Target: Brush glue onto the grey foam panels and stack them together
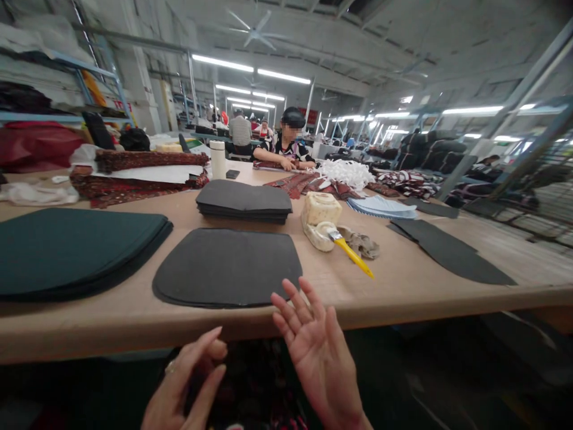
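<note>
My right hand [316,346] is raised palm up at the table's near edge, fingers spread and empty. My left hand [190,382] hovers lower, below the table edge, with fingers stretched and close together, holding nothing visible; a ring shows on one finger. Right ahead of both hands a dark grey rounded fabric piece [228,266] lies flat on the wooden table [403,280]. Behind it sits a stack of similar grey pieces [244,201]. A glue pot [319,218] with a yellow-handled brush [351,251] rests to the right of the piece.
A stack of dark green pieces [76,248] lies at left. Black cut shapes [447,251] lie at right. Patterned red fabric rolls [143,170], a white cylinder [218,159] and a phone [232,174] stand farther back. A seated person [286,146] works across the table.
</note>
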The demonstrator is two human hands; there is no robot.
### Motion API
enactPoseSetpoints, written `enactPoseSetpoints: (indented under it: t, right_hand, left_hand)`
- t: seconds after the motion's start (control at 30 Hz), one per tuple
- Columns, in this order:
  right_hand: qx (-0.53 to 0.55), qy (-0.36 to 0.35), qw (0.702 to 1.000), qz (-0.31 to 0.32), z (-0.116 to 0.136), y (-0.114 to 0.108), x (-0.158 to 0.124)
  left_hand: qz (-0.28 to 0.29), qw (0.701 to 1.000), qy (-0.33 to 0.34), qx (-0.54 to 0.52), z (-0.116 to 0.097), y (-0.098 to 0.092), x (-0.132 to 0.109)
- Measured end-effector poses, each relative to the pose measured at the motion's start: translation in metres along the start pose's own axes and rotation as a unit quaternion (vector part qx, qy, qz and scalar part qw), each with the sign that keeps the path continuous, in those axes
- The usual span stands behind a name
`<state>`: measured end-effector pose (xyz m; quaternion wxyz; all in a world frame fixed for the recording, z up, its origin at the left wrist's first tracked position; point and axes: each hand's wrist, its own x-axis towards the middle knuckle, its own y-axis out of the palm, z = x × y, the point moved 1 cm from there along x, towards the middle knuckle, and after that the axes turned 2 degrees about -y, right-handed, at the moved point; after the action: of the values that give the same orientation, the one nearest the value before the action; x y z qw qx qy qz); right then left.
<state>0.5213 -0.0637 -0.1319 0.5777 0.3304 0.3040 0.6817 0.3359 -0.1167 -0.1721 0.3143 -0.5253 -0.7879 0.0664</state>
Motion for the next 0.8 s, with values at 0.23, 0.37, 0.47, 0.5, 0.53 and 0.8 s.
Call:
enactPoseSetpoints:
  t: [0.23,0.37,0.47,0.5,0.53,0.8]
  right_hand:
    - [0.086,0.086,0.992,0.019,-0.006,0.008,-0.005]
    - [0.043,0.113,0.991,0.063,-0.008,0.016,-0.024]
    - [-0.056,0.054,0.993,0.09,0.008,0.004,-0.037]
    - [-0.116,0.015,0.99,0.084,0.016,-0.005,-0.034]
    - [-0.194,-0.038,0.979,0.058,0.025,-0.017,-0.027]
    - [-0.707,-0.147,0.685,-0.092,0.033,-0.094,0.084]
  left_hand:
    - [-0.014,0.996,0.09,-0.006,-0.041,0.018,0.028]
    - [0.004,0.977,0.205,0.051,-0.051,0.029,0.05]
    - [-0.059,0.996,0.035,0.056,-0.027,0.003,0.072]
    - [-0.115,0.991,-0.026,0.061,-0.017,-0.011,0.078]
    - [-0.155,0.984,-0.06,0.062,-0.007,-0.026,0.084]
    - [0.005,0.989,-0.037,0.14,0.051,-0.054,0.137]
